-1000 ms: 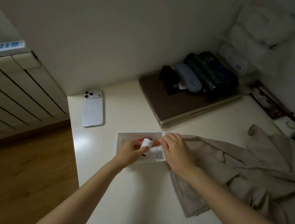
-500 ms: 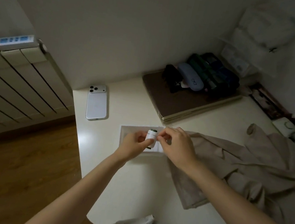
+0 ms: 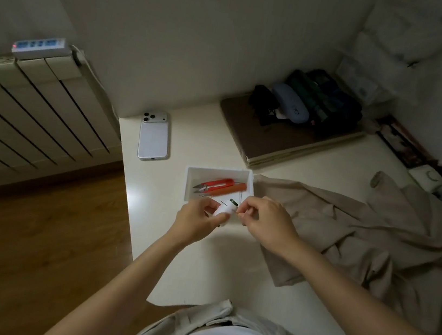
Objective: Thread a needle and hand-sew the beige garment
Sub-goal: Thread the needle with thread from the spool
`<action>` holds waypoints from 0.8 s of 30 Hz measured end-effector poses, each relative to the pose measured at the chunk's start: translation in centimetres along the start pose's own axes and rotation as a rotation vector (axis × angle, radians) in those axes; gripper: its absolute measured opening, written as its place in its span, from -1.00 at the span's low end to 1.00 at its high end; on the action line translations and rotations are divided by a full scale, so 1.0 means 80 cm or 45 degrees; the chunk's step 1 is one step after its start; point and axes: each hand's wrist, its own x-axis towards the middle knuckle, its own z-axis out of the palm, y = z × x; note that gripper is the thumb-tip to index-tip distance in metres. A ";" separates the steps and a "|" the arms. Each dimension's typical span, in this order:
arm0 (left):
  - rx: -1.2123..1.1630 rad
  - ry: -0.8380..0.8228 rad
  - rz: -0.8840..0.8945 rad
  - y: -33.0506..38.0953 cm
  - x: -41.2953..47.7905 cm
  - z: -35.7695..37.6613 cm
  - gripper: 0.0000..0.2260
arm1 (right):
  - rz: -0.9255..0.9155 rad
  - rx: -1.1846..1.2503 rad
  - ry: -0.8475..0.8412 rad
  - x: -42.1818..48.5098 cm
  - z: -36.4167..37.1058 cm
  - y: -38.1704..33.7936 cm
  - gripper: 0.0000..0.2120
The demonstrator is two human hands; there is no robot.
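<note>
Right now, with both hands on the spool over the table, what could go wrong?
The left hand grips the spool above the table; dropped, it could roll off. The right hand pinches at the spool's end in dim light, so a thread end could slip unseen. The snips in the tray lie just beyond both hands, a nick risk.

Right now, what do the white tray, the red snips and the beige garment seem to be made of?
The white tray looks like plastic: smooth, thin moulded walls. The red snips have dull grey blades, likely metal; the red handles may be plastic or painted. The beige garment is matte woven cloth lying in soft folds; which fibre cannot be told.
</note>
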 end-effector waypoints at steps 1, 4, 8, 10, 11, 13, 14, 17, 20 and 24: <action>-0.004 -0.008 -0.001 0.000 -0.003 0.001 -0.90 | 0.029 0.042 -0.015 -0.002 0.001 0.001 -0.91; 0.005 0.009 -0.004 0.000 -0.010 0.004 -0.89 | 0.079 0.161 -0.022 -0.010 0.001 0.005 -0.81; -0.063 0.079 -0.027 -0.001 -0.015 0.012 -0.79 | 0.137 0.284 -0.037 -0.020 -0.002 0.006 -0.72; -0.131 0.087 -0.060 0.000 -0.018 0.014 -0.79 | 0.164 0.329 -0.046 -0.024 -0.002 0.009 -0.72; -0.164 0.092 -0.071 0.001 -0.019 0.014 -0.79 | 0.171 0.344 -0.046 -0.026 -0.002 0.011 -0.73; -0.228 0.095 -0.090 0.002 -0.022 0.013 -0.81 | 0.177 0.360 -0.044 -0.028 0.000 0.014 -0.77; -0.258 0.097 -0.105 0.003 -0.025 0.014 -0.82 | 0.178 0.365 -0.043 -0.030 0.001 0.015 -0.78; -0.282 0.144 -0.146 0.003 -0.033 0.014 -0.84 | 0.187 0.391 -0.052 -0.036 0.003 0.020 -0.75; -0.378 0.334 -0.227 -0.005 -0.034 -0.012 -0.81 | 0.244 0.406 -0.072 -0.048 0.000 0.036 -0.83; -0.527 0.312 -0.261 -0.002 -0.040 -0.034 -0.86 | 0.403 0.604 -0.097 -0.058 -0.006 0.059 -0.86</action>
